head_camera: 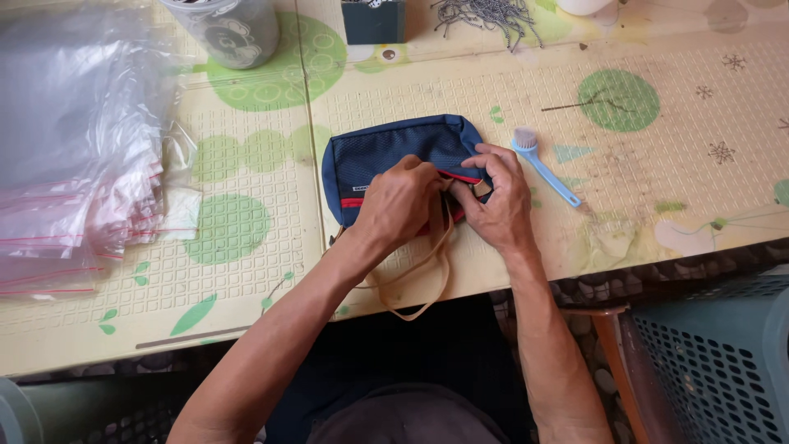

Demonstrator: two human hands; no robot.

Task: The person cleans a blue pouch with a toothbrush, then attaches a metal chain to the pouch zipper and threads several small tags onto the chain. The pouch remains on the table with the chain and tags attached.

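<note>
A navy blue pouch (386, 152) with red trim and a mesh front lies flat on the patterned table mat (625, 156). My left hand (400, 205) rests on its lower middle, fingers pinched at the red zipper edge. My right hand (496, 201) grips the pouch's right end, fingers curled over the zipper. A tan strap (419, 284) loops down from under my hands over the table's front edge. What my fingertips pinch is hidden between the two hands.
A light blue brush (542, 168) lies just right of the pouch. A stack of clear zip bags (74, 156) fills the left side. A grey cup (226, 29), a dark box (374, 20) and a pile of metal chains (489, 16) stand at the far edge. A teal basket (723, 362) sits lower right.
</note>
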